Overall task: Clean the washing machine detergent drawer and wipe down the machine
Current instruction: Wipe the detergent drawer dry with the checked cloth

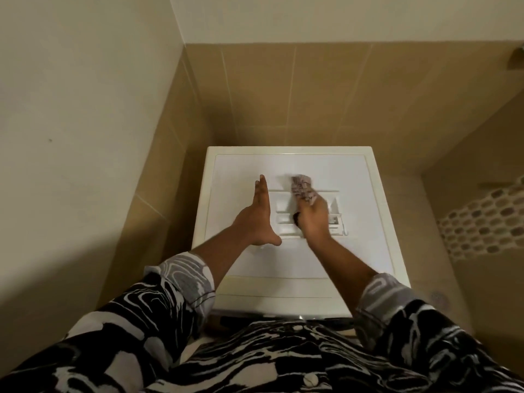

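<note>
A white washing machine [289, 268] stands below me, seen from above. The white detergent drawer [283, 219] lies on its top, compartments facing up. My left hand [259, 215] lies flat with straight fingers along the drawer's left side, holding nothing. My right hand [313, 219] is over the drawer's right half, closed on a crumpled grey patterned cloth [303, 188] that sticks out past the fingers onto the drawer's far end. The hand hides part of the drawer.
Beige tiled walls [283, 95] close in behind and to the left of the machine. A honeycomb-patterned tile strip [485, 219] runs on the right. My black-and-white patterned sleeves [158, 316] fill the near part of the view.
</note>
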